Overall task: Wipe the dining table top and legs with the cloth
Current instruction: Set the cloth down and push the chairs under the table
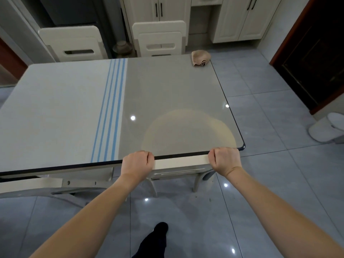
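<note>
Both hands are curled around the top rail of a white chair [178,162] that is tucked under the near edge of the dining table [167,86]: the left hand [137,163] grips the rail near its left end and the right hand [224,160] grips it near its right end, each with its fingers wrapped tight around the rail and knuckles facing up. Neither hand holds the cloth [200,58], which lies bunched up (a beige lump with a dark pattern on one fold) at the far right corner of the table top, right at the edge and well apart from the hands. The table top is glossy, white on the left and grey on the right, with a band of blue stripes [109,112] running from the far side to the near side between the two halves; ceiling lights glint on it. Two more white chairs [160,39] stand along the far side of the table, backed by pale cabinets [240,19]. A second chair back shows under the near edge at the left. The floor [270,183] is shiny grey tile, and a dark-clad foot [159,231] shows between the forearms at the bottom.
</note>
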